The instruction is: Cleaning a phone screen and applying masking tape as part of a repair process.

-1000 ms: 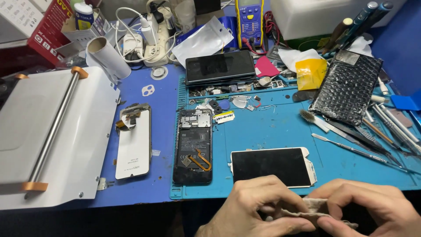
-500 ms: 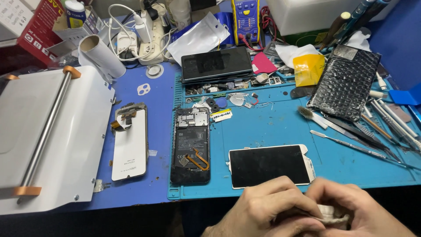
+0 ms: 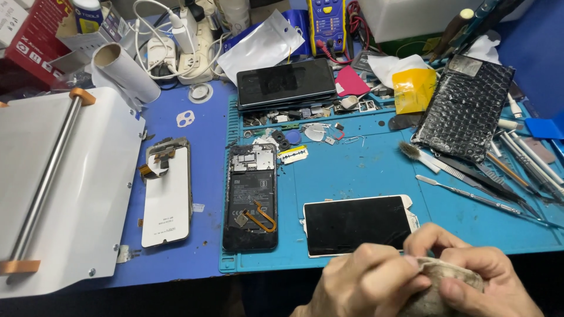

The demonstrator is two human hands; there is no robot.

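Both of my hands are at the bottom edge of the view, gripping a crumpled beige cloth between them. My left hand pinches its left side and my right hand wraps its right side. Just above the hands a phone with a white frame and dark screen lies on the blue mat. Left of it rests an opened phone body with its board and an orange flex cable showing. A detached white display panel lies further left.
A white machine with a metal roller bar fills the left side. Another dark phone, small parts, a black bubble bag, tweezers and metal tools crowd the back and right. A paper tube, chargers and a multimeter stand behind.
My hands have kept working the cloth, shifting slightly right and lower in the view. The camera has tilted a little. The phones on the mat have not moved.
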